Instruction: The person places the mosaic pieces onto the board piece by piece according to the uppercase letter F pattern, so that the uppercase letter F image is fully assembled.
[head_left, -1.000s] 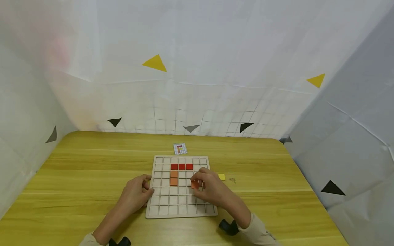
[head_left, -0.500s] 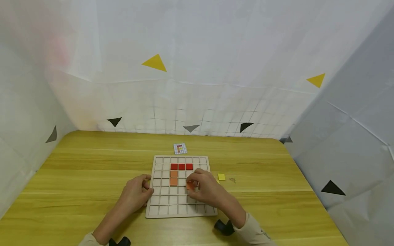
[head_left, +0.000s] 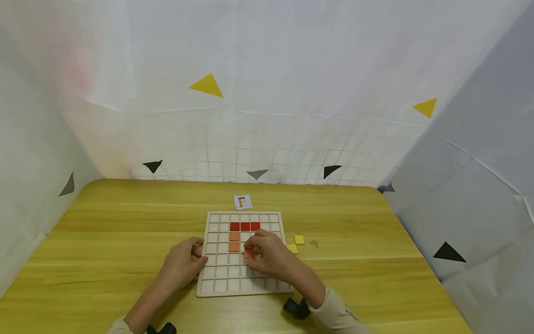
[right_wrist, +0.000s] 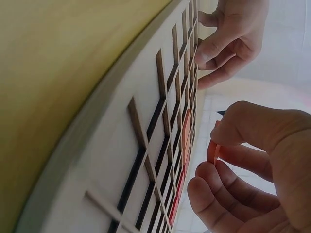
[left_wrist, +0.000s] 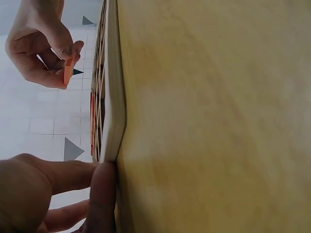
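Note:
A pale wooden grid board [head_left: 222,272] lies on the table. Three red tiles [head_left: 245,226] form a row in its upper part, and two orange tiles [head_left: 234,241] run down below the leftmost one. My left hand [head_left: 182,262] grips the board's left edge, thumb and fingertips at the rim in the left wrist view. Between thumb and fingers, my right hand [head_left: 271,255] pinches an orange square tile [right_wrist: 213,144], held tilted above the board, right of the placed orange ones. The right hand covers part of the board's right side in the head view.
Two yellow tiles [head_left: 299,239] lie on the wood-grain table [head_left: 354,246] just right of the board. Behind the board is a small printed card [head_left: 243,202] with a coloured pattern on a grid. White sheeting [head_left: 292,60] encloses the table's back and sides.
My right hand has moved left over the board with the orange tile, uncovering the second yellow tile. The left hand has stayed at the board's edge.

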Motion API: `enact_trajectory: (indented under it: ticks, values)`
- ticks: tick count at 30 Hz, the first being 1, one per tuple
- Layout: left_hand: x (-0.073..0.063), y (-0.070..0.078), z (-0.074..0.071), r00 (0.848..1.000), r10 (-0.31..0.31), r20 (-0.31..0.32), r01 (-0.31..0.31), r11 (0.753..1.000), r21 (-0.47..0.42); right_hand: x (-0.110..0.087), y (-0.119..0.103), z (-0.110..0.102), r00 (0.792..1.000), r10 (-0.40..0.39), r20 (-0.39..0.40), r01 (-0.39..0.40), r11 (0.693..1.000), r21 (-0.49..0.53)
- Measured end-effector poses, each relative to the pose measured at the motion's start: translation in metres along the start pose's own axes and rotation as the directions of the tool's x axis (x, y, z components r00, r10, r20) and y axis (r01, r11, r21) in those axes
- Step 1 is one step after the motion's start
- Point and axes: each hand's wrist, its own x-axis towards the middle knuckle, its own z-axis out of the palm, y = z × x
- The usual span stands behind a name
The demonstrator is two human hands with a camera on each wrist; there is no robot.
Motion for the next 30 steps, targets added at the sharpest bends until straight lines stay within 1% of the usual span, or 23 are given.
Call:
enact_trajectory:
  ticks: [8,15,22,25,30]
  values:
    - [0.000,0.000,0.000,1.000,-0.005,-0.001,0.005,1.000,-0.006,0.006,-0.006,0.005,0.999,0.022,0.037,-0.023,1.000,0.005]
    - [0.000,0.000,0.000,1.000,-0.007,-0.001,0.007,1.000,-0.003,0.012,-0.008,0.012,0.999,-0.008,0.042,0.009,1.000,-0.027]
    - [0.000,0.000,0.001,1.000,-0.009,0.003,0.009,1.000,-0.013,0.015,-0.009,0.019,0.999,0.005,0.043,-0.004,1.000,-0.022]
    - [0.000,0.000,0.001,1.000,-0.011,0.003,0.011,1.000,-0.020,0.017,-0.010,0.021,0.999,0.001,0.053,0.000,1.000,-0.024]
    - [0.000,-0.001,0.001,1.000,-0.009,0.002,0.009,1.000,-0.019,0.019,-0.011,0.023,0.997,0.025,0.074,-0.023,1.000,-0.019]
